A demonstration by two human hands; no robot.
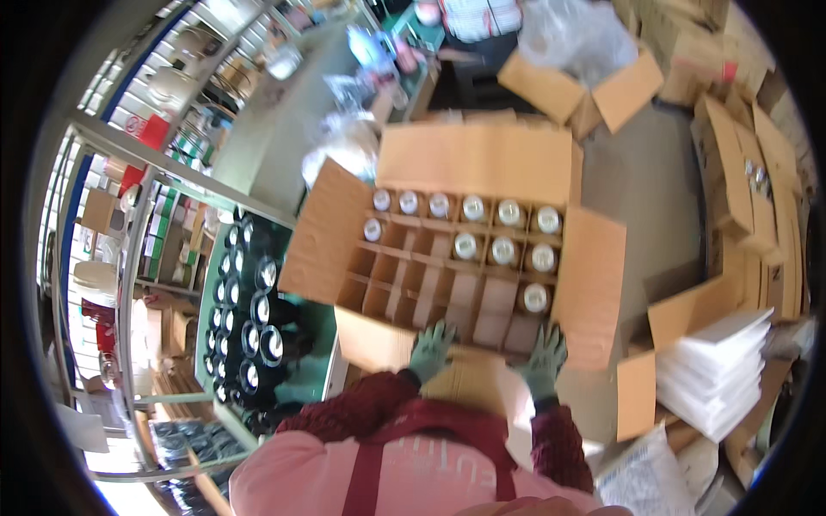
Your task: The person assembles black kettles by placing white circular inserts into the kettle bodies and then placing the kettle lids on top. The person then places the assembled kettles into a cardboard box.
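In front of me stands an open cardboard box (pixel 475 159) split into compartments by a cardboard divider (pixel 413 268). Round pale-topped items (pixel 472 208) fill the far row, and one more (pixel 372 230) sits at the left of the second row. Several others stand toward the right; their bodies are hidden in the compartments. My left hand (pixel 433 351), in a grey-green glove, lies at the box's near edge with its fingers stretched out. At the near right corner my right hand (pixel 545 361), gloved alike, spreads its fingers over the edge. Neither visibly holds an item.
On my left, a green-edged table (pixel 324 331) bears several dark, shiny round-topped items (pixel 261 307). Behind it runs a metal shelf rack (pixel 146 150). An open carton with white foam sheets (pixel 714 374) stands at the right. Beyond the box is another carton with a clear plastic bag (pixel 570 39).
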